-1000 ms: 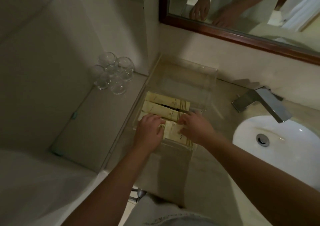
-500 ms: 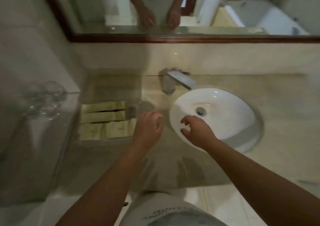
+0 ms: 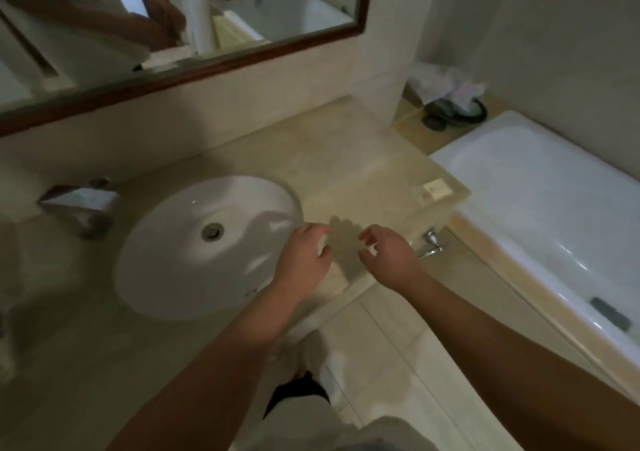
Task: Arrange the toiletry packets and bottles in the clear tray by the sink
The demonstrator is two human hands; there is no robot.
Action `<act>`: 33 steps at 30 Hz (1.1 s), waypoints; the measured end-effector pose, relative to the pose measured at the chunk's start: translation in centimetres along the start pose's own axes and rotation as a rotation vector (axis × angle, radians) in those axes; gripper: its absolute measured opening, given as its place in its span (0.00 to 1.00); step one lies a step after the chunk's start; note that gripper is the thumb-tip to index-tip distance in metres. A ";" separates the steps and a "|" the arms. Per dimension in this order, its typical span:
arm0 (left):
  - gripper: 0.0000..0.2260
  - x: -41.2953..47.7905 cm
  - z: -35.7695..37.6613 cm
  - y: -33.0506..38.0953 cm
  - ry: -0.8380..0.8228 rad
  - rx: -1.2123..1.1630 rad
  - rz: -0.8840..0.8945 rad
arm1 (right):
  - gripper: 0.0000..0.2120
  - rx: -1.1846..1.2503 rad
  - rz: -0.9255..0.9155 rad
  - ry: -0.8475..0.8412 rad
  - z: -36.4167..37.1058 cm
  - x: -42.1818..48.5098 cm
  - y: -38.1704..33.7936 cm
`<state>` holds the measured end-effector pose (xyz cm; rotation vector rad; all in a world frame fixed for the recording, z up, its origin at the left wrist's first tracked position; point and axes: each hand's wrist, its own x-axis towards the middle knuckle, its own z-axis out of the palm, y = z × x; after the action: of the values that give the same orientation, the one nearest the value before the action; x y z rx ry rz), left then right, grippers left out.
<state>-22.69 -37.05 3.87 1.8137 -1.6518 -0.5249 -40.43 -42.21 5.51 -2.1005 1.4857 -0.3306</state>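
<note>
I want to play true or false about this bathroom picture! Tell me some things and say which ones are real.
1. Both hands, the left hand and the right hand, are empty. True.
2. The round white sink is full of water. False: it looks dry, its drain open.
3. A white bathtub sits right of the beige stone counter. True.
4. The right hand holds a bottle. False: it holds nothing.

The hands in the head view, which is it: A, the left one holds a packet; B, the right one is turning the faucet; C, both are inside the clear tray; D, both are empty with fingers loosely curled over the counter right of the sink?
D: the left hand and right hand hover empty over the counter, just right of the sink.
</note>
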 end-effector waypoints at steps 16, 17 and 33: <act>0.12 21.5 14.4 5.5 -0.324 -0.170 -0.028 | 0.19 -0.129 0.375 0.000 -9.1 16.6 16.7; 0.11 21.9 14.6 5.5 -0.334 -0.153 -0.028 | 0.19 -0.149 0.369 -0.006 -9.2 17.5 17.2; 0.11 17.9 15.0 5.0 -0.051 -0.192 -0.655 | 0.10 -0.540 -0.270 -0.335 -9.4 25.0 18.6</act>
<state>-33.85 -57.49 -1.57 2.1840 -0.9604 -0.9746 -50.73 -72.64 0.21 -2.6214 1.1790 0.3580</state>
